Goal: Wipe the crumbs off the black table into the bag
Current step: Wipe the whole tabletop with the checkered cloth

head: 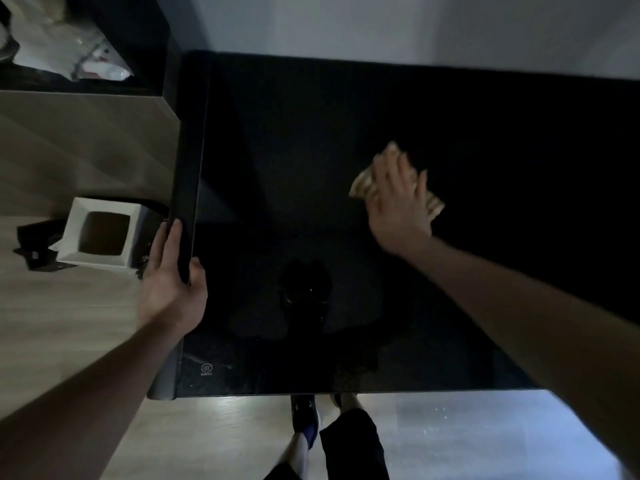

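The black table (311,168) is glossy and dark, its top throwing back dim reflections, and any crumbs on it are too small to make out in the low light. A tan, striped cloth (363,183) lies flat on the right half of the top, pressed down under spread fingers and blurred. The bag (104,233) stands open on the wooden floor just beside the table's left edge, white-rimmed and square-mouthed, brown inside.
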Available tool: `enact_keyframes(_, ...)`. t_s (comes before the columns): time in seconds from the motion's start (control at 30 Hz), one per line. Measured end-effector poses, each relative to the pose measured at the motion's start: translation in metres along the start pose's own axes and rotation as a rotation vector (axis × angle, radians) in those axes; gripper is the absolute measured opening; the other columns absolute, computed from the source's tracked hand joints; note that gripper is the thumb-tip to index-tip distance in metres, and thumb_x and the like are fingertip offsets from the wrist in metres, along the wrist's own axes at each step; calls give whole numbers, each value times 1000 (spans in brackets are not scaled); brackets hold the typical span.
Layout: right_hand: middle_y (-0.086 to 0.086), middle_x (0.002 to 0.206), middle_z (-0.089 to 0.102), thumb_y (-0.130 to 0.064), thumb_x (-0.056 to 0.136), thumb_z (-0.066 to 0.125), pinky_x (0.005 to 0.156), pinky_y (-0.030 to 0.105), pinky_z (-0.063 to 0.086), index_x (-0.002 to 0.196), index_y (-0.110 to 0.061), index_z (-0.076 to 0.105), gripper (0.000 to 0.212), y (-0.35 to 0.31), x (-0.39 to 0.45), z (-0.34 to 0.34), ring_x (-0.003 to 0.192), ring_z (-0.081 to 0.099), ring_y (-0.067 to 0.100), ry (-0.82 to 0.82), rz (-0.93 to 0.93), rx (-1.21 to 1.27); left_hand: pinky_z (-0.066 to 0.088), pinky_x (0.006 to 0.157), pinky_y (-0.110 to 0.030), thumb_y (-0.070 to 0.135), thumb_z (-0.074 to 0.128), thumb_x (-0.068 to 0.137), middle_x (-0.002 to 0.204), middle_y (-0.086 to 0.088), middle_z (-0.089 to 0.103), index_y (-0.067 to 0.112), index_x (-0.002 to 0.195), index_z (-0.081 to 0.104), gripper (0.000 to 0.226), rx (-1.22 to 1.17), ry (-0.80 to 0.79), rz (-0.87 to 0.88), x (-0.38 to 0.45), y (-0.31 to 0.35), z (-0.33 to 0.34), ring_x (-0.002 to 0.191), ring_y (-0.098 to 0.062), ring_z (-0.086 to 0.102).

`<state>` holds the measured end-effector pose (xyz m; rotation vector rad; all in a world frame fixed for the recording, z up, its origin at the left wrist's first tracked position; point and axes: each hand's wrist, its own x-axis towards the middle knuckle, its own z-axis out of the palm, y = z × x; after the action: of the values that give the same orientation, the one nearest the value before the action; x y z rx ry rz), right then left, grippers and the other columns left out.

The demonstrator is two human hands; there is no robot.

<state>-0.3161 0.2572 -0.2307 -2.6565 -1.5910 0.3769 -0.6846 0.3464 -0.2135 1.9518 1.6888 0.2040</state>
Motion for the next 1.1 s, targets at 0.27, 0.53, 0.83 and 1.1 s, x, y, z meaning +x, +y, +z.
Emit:
enact_keyframes(0.27,0,174,-20,-42,109,29,128,51,-7,167,-19,-2,70,-74,-200,28,159,-22,19,-318,-506,16,30,119,-45,30,47,100,167,13,12,45,158,10,69,-17,-14,0,0,1,-4,152,-19,24)
enact_keyframes(0.53,4,176,-6,-45,106,22,130,56,3,167,-18,7,68,-35,-61,15,162,-9,22,-137,-392,-17,38,114,-49,29,48,100,167,14,14,43,157,13,69,21,14,-4,2,1,0,148,-24,32)
enact_keyframes(0.83,4,176,-2,-42,108,25,129,57,1,167,-22,11,64,52,104,-25,162,-2,26,-13,-12,60,42,110,-52,28,49,100,166,17,15,43,158,11,71,50,16,-28,3,2,1,145,-27,38)
enact_keyframes(1.1,7,175,-10,-40,108,26,130,56,1,167,-18,5,67,30,46,-12,162,-8,25,-12,-1,46,46,104,-55,30,49,99,166,16,15,43,158,9,72,64,11,-28,1,6,-1,142,-32,42)
